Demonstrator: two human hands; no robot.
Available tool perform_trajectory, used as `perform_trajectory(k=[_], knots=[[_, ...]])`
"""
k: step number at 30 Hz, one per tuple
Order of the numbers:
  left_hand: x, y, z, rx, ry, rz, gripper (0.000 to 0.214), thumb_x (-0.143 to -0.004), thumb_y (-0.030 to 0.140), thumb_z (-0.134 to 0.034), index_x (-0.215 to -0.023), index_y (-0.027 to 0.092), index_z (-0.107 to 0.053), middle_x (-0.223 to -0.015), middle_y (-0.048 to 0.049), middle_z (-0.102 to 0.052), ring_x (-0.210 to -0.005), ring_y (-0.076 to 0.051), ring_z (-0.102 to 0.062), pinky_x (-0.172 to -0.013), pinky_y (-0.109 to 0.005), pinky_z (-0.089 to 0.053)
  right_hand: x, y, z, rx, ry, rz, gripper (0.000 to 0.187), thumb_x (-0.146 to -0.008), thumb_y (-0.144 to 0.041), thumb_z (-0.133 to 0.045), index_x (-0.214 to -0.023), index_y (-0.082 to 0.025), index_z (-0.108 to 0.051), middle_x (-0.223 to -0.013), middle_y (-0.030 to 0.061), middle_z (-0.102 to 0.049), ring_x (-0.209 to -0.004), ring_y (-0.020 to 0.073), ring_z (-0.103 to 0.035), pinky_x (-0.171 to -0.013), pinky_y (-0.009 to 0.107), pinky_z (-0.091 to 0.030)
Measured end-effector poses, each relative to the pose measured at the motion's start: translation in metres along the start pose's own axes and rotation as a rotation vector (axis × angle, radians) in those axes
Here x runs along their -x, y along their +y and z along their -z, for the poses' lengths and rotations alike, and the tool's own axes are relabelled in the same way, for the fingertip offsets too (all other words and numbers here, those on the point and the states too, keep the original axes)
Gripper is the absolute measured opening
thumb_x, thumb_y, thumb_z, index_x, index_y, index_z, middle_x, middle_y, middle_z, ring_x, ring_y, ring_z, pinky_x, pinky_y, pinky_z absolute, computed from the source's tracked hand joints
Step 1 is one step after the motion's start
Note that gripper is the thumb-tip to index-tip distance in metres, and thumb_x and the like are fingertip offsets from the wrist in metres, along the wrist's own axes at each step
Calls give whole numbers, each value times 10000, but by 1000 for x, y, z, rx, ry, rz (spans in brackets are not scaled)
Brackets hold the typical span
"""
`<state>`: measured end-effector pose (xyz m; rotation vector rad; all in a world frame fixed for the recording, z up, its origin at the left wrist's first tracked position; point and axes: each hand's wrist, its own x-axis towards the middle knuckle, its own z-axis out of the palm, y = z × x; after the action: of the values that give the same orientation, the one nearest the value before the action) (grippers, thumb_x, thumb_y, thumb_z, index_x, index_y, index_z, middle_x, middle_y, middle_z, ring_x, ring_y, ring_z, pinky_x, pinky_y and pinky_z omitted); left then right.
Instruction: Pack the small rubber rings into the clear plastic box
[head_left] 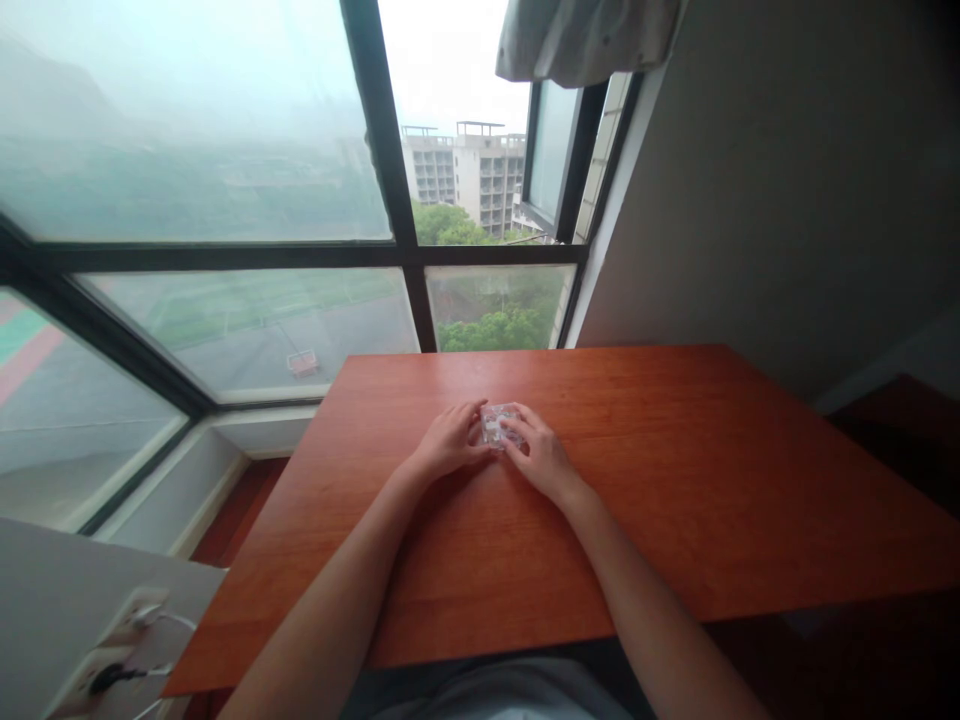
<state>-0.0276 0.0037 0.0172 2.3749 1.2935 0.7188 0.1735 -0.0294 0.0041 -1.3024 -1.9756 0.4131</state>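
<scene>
A small clear plastic box point(498, 423) lies on the reddish wooden table point(675, 470), near its middle. My left hand point(450, 440) grips the box's left side with curled fingers. My right hand point(536, 450) holds its right side, fingers bent over the top. Both hands rest on the table top. What is inside the box is too small to make out.
A large window point(300, 200) with dark frames stands beyond the table's far edge. A grey wall point(787, 180) runs along the right. At the lower left a white ledge carries a socket with plugged cables point(120, 650).
</scene>
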Motion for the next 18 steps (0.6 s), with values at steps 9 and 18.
perform_trajectory(k=[9, 18], knots=[[0, 1, -1, -37, 11, -29, 758, -686, 463, -722, -1332, 192, -433, -1207, -122, -581, -1066, -264, -565, -909, -371, -444, 2, -6, 3, 112, -43, 22, 399, -818, -326, -622, -1212, -266, -608, -1400, 76, -452, -1225, 242, -491, -1025, 385, -416], [1, 3, -2, -82, 13, -53, 709, -732, 496, -666, -1327, 189, -431, -1228, -116, -566, -1071, -265, -559, -913, -376, -439, 2, -3, -1, 92, -16, 60, 353, -845, -287, -578, -1193, -244, -620, -1379, 86, -457, -1227, 238, -472, -1031, 395, -406]])
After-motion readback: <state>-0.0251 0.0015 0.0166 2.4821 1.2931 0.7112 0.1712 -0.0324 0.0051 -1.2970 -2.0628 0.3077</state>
